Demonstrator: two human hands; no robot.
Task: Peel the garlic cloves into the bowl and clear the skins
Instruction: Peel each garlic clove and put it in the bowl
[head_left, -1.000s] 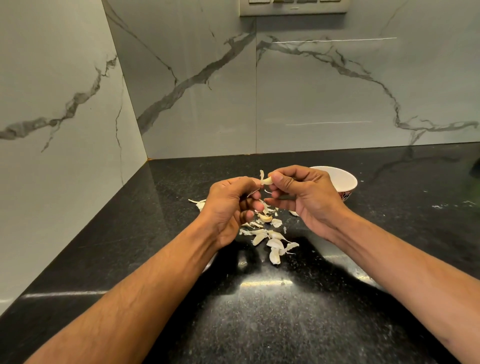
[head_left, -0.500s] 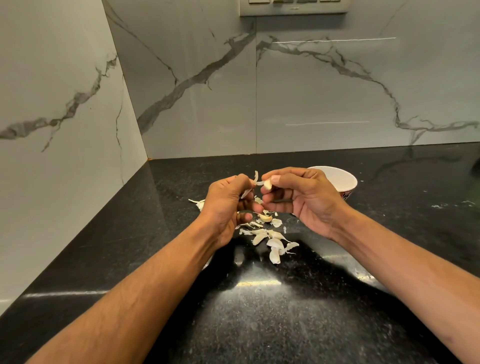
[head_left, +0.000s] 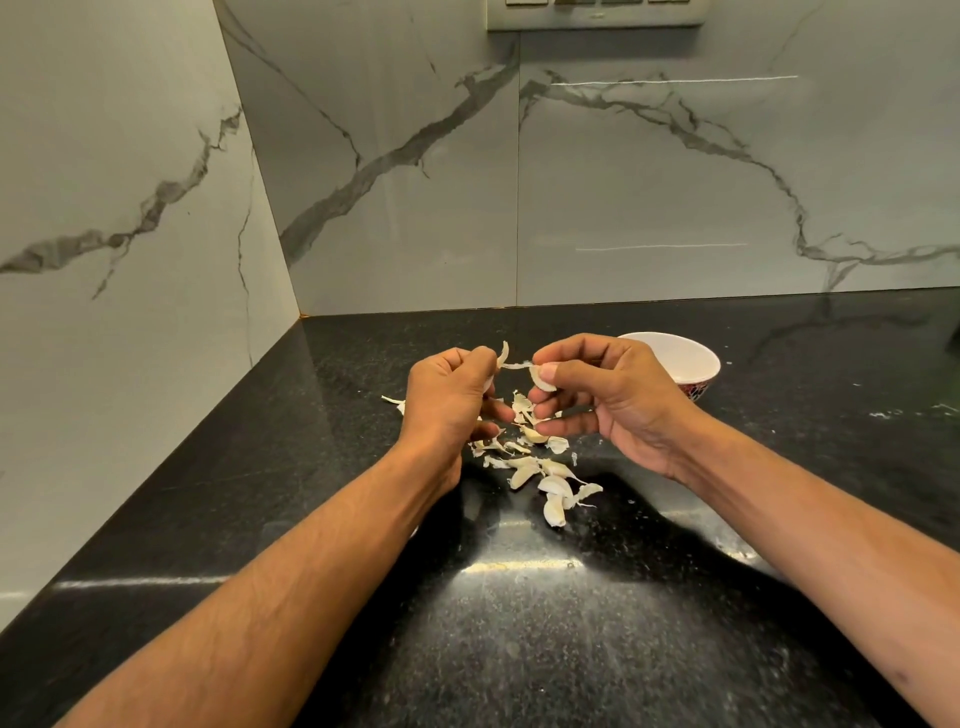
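The thumb and forefinger of the right hand (head_left: 613, 400) pinch a garlic clove (head_left: 542, 378) at its blunt end, the other fingers loosely curled below it, while the left hand (head_left: 447, 410) pinches a strip of skin (head_left: 511, 364) that runs across to the clove, its free tip curling upward. The clove looks small, light and firm enough to take a hard pinch, though a bared one is likely to turn slick, so the grip seems best kept on the ends. The skin is thin, papery and brittle; taken close to where it joins the clove it should come away whole rather than tear into flakes. Under the hands, on the black counter (head_left: 519, 649), lies a scatter of skins and cloves (head_left: 540, 467), light enough that a draught or a careless sweep could spread them. The white bowl (head_left: 696, 351) stands just behind the right hand, within easy reach for dropping the clove; its contents cannot be seen.
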